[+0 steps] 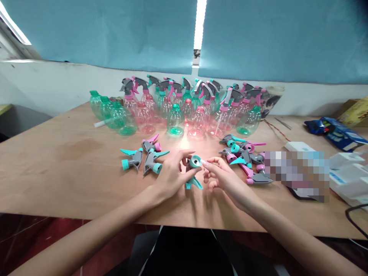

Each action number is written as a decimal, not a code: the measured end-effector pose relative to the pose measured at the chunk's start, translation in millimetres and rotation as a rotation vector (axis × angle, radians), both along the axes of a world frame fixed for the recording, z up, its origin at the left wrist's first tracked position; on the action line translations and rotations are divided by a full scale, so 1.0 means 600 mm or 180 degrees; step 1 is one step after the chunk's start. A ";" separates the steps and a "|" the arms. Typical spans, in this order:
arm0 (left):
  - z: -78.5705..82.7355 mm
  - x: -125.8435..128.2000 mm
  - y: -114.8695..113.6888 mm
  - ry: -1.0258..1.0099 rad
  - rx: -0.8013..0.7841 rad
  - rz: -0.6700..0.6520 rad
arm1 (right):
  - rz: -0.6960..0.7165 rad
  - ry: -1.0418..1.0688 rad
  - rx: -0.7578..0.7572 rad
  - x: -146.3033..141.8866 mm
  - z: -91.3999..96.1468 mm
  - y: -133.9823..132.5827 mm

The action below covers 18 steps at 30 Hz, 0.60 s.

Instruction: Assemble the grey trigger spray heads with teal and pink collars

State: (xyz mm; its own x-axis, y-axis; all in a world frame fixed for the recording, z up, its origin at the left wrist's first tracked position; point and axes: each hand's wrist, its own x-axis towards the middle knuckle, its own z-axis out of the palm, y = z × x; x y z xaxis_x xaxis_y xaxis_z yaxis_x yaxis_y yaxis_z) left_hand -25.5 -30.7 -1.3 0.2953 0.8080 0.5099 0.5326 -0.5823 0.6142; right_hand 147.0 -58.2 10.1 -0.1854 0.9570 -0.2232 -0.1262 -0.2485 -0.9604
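My left hand (171, 173) grips a grey and teal spray trigger head (193, 171) just above the wooden table (71, 168), its teal cap facing up. My right hand (221, 177) pinches something small and pale at the cap's opening with thumb and forefinger; I cannot make out what it is. To the left lie three loose trigger heads (145, 155) in teal and pink. A pile of several more trigger heads (244, 157) lies to the right.
Several pink and green clear spray bottles (184, 111) stand at the back, some with heads fitted. White boxes (345, 172), a blue packet (335, 132) and a black cable (355, 218) lie at the right. A blurred patch covers part of the right side.
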 end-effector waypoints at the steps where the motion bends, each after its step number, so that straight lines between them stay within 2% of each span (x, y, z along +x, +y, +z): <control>1: 0.005 -0.009 -0.001 0.0036 -0.0010 0.0089 | -0.0007 -0.0053 0.0037 0.003 0.004 -0.004; 3: 0.021 -0.033 -0.004 0.0113 0.0003 0.0205 | -0.0002 -0.0207 0.0071 0.010 0.013 -0.014; 6: 0.059 -0.076 -0.002 0.0277 0.0097 0.0590 | 0.0107 -0.0473 0.0069 0.023 0.018 -0.029; 8: 0.086 -0.106 0.006 0.0441 0.0214 0.1029 | 0.0225 -0.0618 0.0159 0.034 0.016 -0.041; 10: 0.109 -0.136 0.022 0.0719 0.0313 0.1180 | 0.0334 -0.0773 0.0330 0.045 0.014 -0.055; 11: 0.117 -0.150 0.033 0.0902 0.0367 0.1192 | 0.0350 -0.0889 0.0419 0.052 0.014 -0.062; 14: 0.125 -0.185 0.070 0.1325 0.0102 0.0987 | 0.0255 -0.1397 0.0631 0.071 0.018 -0.086; 16: 0.122 -0.199 0.092 0.1811 -0.0379 0.0604 | 0.0181 -0.1670 0.0806 0.086 0.020 -0.102; 18: 0.119 -0.202 0.107 0.2153 -0.0605 0.0386 | 0.0080 -0.1842 0.1095 0.103 0.017 -0.116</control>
